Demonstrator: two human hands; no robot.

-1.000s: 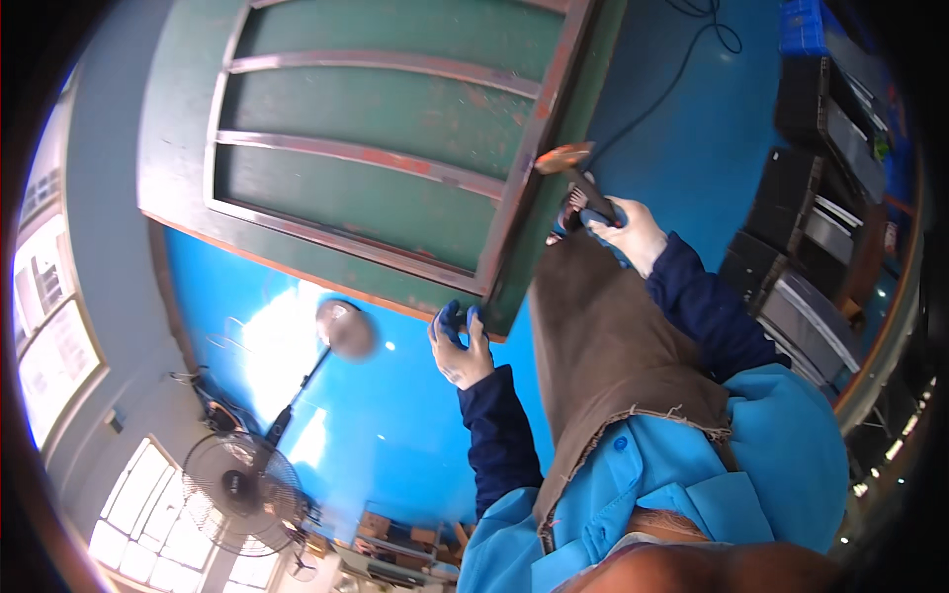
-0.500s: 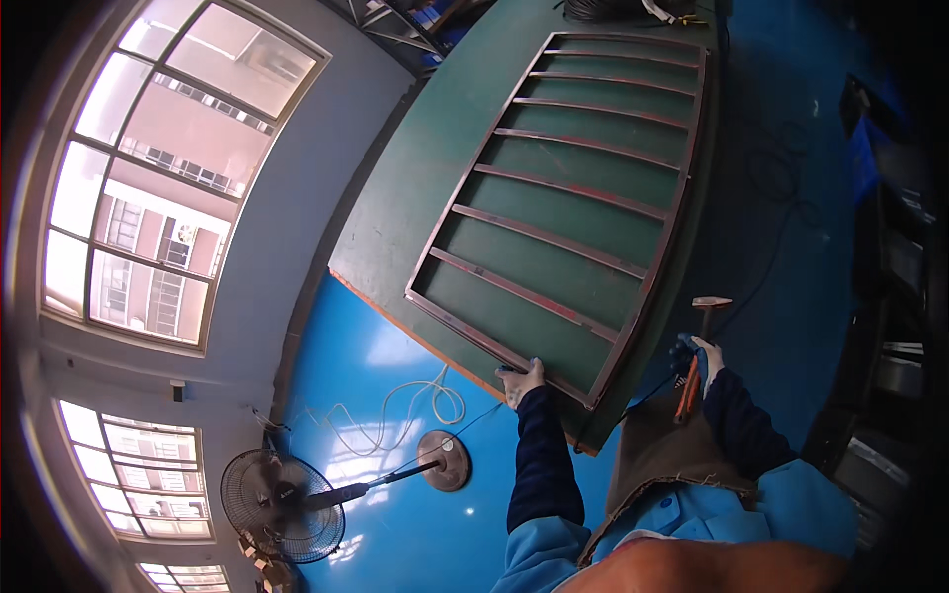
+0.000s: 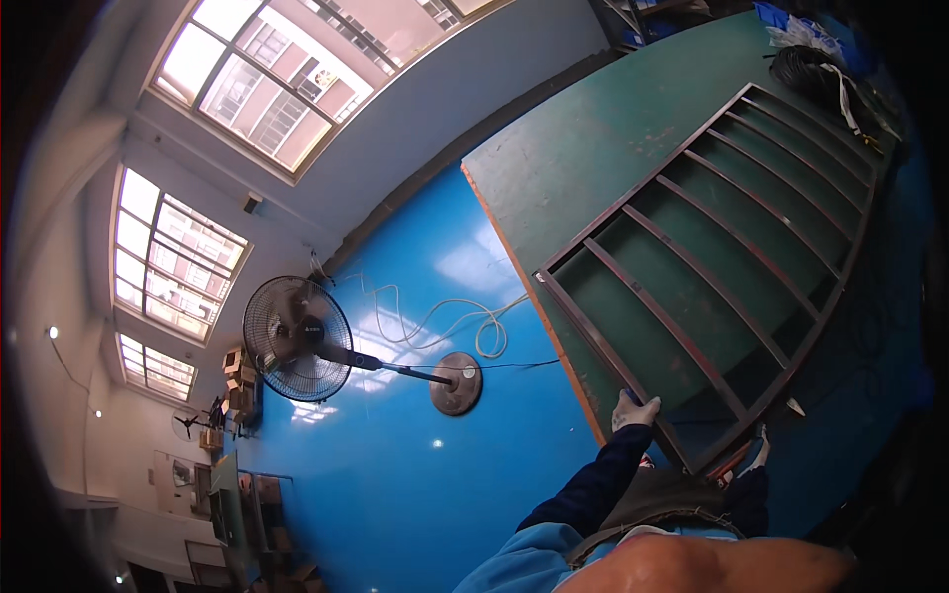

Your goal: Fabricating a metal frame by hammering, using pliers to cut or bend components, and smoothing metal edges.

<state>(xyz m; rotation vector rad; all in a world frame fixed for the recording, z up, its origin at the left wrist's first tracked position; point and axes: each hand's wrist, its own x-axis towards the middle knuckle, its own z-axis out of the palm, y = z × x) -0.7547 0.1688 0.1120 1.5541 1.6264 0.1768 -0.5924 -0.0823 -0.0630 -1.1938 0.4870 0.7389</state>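
Note:
A long metal frame (image 3: 708, 373) with several crossbars lies over the green-topped table (image 3: 554, 168). Its near end sticks out past the table's edge and looks raised. My left hand (image 3: 633, 411) is closed round the near end bar. Beyond the frame's near right corner is my right hand (image 3: 759, 451), largely hidden by the side bar. The head of a hammer (image 3: 796, 406) shows past that hand, and orange-handled pliers (image 3: 732, 461) show beside it; its grip on them is mostly covered.
A black coiled hose or cable (image 3: 806, 71) lies at the table's far end near blue and clear plastic. On the blue floor (image 3: 395, 484) to the left stand a pedestal fan (image 3: 300, 336) and a loose pale hose (image 3: 491, 331). Cardboard boxes (image 3: 238, 385) are stacked farther back.
My view has swung left, so the table and frame sit farther right. The frame's near end now reaches past the table edge and covers much of my right hand, hammer and pliers.

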